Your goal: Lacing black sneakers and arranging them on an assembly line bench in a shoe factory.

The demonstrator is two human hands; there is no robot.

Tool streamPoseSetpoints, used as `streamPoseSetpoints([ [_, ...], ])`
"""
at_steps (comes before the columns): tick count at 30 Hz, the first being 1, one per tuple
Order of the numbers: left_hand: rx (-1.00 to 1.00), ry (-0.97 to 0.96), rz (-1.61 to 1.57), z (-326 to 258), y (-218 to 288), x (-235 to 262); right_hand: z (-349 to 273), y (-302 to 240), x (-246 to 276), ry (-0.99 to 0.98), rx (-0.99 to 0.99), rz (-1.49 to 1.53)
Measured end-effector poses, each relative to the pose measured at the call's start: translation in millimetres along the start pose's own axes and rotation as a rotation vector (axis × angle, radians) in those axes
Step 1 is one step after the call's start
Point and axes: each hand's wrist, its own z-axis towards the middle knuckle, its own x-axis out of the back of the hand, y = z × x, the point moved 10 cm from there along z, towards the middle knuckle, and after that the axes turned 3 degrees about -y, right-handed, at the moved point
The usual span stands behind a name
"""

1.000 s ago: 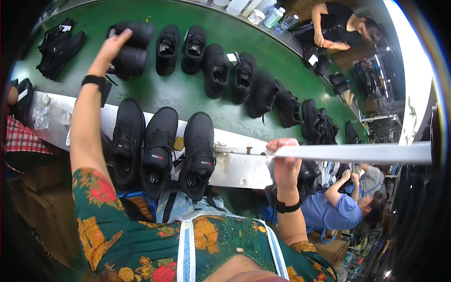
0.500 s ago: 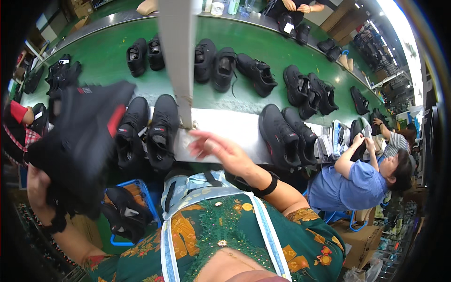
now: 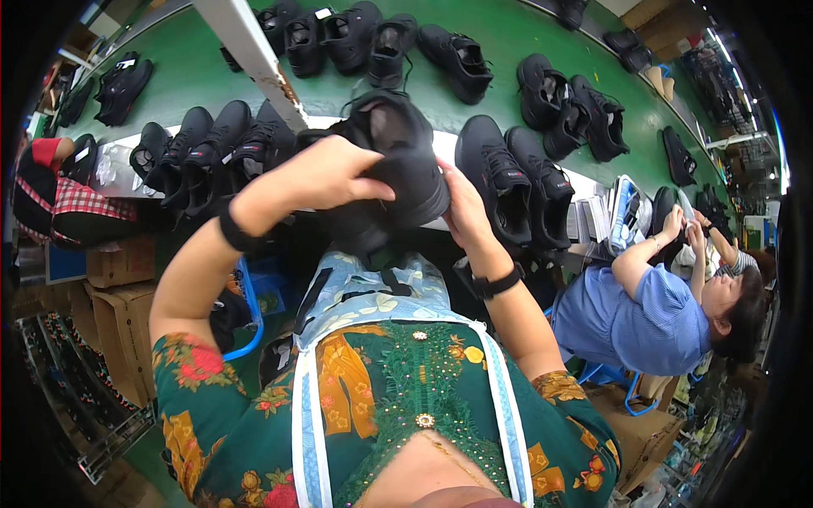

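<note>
In front of my body, over the near edge of the bench, a black sneaker (image 3: 406, 173) is held between my two hands. My left hand (image 3: 326, 173) grips it from the left, with the thumb across its side. At its other side my right hand (image 3: 464, 203) presses with palm and fingers. A second dark shoe (image 3: 356, 224) seems to hang below the first, partly hidden by my left hand and blurred. Close to my right hand stands a pair of black sneakers (image 3: 501, 182). Several more black sneakers (image 3: 203, 161) line up left of my left forearm.
A grey metal post (image 3: 262, 68) rises from the green bench (image 3: 474, 25), where further black shoes stand. Beyond the pair on the right lies a stack of paper cards (image 3: 589, 218). A person in blue (image 3: 635, 313) sits there. A blue-framed crate (image 3: 251, 313) is below left.
My left hand has carried the dark shoes from the far left to the middle. My right hand, earlier free, is now on the sneaker's right side. The view has shifted.
</note>
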Motion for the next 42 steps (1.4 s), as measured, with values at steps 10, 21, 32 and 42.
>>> streamPoseSetpoints([
  [10, 0.36, 0.112, 0.177, -18, -139, -115, -13, 21, -1, -0.063, 0.537, -1.452],
  [21, 0.328, 0.513, 0.551, -47, -83, -44, -2, 11, 19, -0.275, 0.044, -1.178],
  [32, 0.362, 0.438, -0.292, 44, -146, -101, 68, -53, 19, -0.071, 0.424, -1.572],
  [42, 0.464, 0.425, -1.53, 12, -176, -159, 13, -27, 35, 0.137, 0.275, -1.357],
])
